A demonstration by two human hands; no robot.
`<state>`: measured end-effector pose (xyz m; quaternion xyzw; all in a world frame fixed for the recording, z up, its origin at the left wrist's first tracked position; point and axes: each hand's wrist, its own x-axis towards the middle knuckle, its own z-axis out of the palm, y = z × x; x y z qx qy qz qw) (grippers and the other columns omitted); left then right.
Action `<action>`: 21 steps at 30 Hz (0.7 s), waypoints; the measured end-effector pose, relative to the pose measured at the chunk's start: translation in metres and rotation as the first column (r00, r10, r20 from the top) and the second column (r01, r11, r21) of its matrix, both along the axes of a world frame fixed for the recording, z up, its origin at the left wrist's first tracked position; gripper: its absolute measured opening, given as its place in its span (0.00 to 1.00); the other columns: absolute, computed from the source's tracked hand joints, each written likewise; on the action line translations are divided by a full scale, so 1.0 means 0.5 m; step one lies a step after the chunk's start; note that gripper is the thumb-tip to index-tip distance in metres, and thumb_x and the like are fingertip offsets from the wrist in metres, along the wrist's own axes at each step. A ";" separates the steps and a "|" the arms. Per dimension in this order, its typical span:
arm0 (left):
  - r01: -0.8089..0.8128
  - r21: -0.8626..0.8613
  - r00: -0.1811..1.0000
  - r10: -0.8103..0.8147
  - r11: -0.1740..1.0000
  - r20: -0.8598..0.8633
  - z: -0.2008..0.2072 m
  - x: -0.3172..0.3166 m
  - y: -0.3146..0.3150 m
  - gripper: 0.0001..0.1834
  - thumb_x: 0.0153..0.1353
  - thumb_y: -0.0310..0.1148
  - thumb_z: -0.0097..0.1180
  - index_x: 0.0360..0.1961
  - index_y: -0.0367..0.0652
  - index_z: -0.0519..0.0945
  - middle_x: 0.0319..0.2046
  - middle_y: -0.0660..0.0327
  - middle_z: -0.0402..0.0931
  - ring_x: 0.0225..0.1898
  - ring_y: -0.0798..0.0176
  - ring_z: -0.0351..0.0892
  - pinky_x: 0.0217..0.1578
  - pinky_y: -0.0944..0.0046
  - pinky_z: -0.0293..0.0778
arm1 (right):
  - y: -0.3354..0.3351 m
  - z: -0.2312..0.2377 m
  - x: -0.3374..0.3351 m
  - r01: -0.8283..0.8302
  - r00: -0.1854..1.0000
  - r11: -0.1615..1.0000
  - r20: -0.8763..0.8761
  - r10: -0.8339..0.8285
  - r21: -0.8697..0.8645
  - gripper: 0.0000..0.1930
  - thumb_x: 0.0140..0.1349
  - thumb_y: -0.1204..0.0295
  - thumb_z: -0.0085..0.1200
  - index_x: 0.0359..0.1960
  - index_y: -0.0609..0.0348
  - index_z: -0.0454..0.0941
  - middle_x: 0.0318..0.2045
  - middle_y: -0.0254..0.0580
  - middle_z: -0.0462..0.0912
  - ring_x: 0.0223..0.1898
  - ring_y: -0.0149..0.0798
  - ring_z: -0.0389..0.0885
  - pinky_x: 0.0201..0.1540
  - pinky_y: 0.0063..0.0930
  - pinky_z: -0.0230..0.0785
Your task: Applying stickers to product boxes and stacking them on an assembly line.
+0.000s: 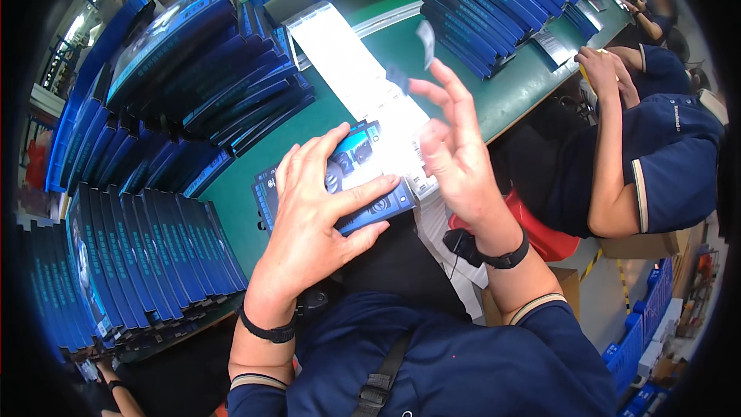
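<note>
A flat blue printed box with product pictures lies tilted in front of me. My left hand grips it from the left, fingers spread over its top and the thumb at its near edge. To the right of the box my right hand is raised, its fingers apart. Small stickers cling to its fingertips: a pale curled sticker at one, a darker sticker at another. Beneath that hand runs a long white strip of label sheet, passing right of the box and hanging over the table edge.
Stacks of blue boxes crowd the left side of the green table. Another tall stack stands at the far right. At my right sits a co-worker in a navy shirt, near a red stool. Blue crates stand on the floor.
</note>
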<state>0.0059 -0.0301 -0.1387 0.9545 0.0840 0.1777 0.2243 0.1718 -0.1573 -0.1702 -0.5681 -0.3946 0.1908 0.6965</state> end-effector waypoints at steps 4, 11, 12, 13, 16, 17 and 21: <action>0.047 -0.071 0.969 -0.028 0.996 0.245 0.004 -0.018 -0.017 0.31 0.36 0.36 0.78 0.48 0.59 0.88 0.66 0.42 0.64 0.66 0.38 0.64 0.65 0.43 0.61 | 0.034 0.002 -0.059 -0.014 0.911 0.948 -0.386 0.143 0.318 0.36 0.66 0.85 0.49 0.74 0.52 0.51 0.60 0.46 0.67 0.52 0.31 0.76 0.54 0.23 0.73; 0.008 -0.146 0.946 0.040 0.989 0.323 0.027 -0.062 -0.066 0.41 0.33 0.31 0.79 0.57 0.60 0.82 0.65 0.41 0.55 0.65 0.37 0.59 0.65 0.44 0.61 | 0.047 -0.015 -0.139 -0.333 0.607 0.824 -0.564 0.560 0.459 0.43 0.72 0.64 0.51 0.79 0.43 0.33 0.67 0.49 0.61 0.63 0.40 0.69 0.65 0.35 0.64; -0.006 -0.098 0.957 0.034 0.995 0.287 0.043 -0.070 -0.071 0.41 0.33 0.30 0.79 0.57 0.60 0.82 0.63 0.42 0.56 0.64 0.37 0.60 0.64 0.45 0.62 | 0.052 -0.028 -0.148 -0.405 0.642 0.823 -0.517 0.566 0.399 0.45 0.71 0.61 0.53 0.79 0.43 0.32 0.68 0.50 0.60 0.64 0.40 0.68 0.66 0.35 0.63; -0.046 -0.043 0.973 0.055 0.998 0.224 0.048 -0.079 -0.071 0.43 0.29 0.32 0.79 0.55 0.60 0.82 0.61 0.44 0.56 0.64 0.39 0.61 0.60 0.46 0.66 | 0.048 -0.023 -0.160 -0.406 0.580 0.827 -0.589 0.563 0.389 0.48 0.69 0.58 0.55 0.79 0.44 0.31 0.70 0.51 0.58 0.64 0.40 0.68 0.65 0.35 0.63; -0.191 -0.078 0.948 0.205 0.978 0.242 0.063 -0.113 -0.055 0.41 0.30 0.36 0.78 0.53 0.52 0.81 0.56 0.47 0.59 0.57 0.44 0.65 0.54 0.49 0.70 | 0.056 -0.008 -0.157 -0.314 0.905 0.933 -0.242 0.350 0.174 0.49 0.66 0.71 0.57 0.78 0.54 0.30 0.70 0.53 0.58 0.53 0.36 0.73 0.54 0.31 0.69; -0.286 -0.026 0.921 0.283 0.958 0.266 0.061 -0.122 -0.038 0.41 0.32 0.39 0.77 0.54 0.50 0.79 0.53 0.47 0.61 0.55 0.45 0.66 0.53 0.50 0.70 | 0.050 -0.002 -0.144 -0.247 0.962 0.963 -0.093 0.257 0.105 0.49 0.64 0.76 0.56 0.77 0.57 0.31 0.70 0.54 0.59 0.51 0.34 0.72 0.50 0.28 0.69; -0.682 -0.030 0.730 0.682 0.731 0.042 0.017 -0.151 0.035 0.39 0.46 0.45 0.73 0.59 0.46 0.74 0.54 0.42 0.63 0.54 0.40 0.70 0.55 0.49 0.71 | 0.034 0.016 -0.080 -0.055 0.996 0.984 -0.063 0.067 0.172 0.43 0.64 0.74 0.57 0.76 0.60 0.43 0.60 0.52 0.72 0.55 0.36 0.71 0.52 0.26 0.66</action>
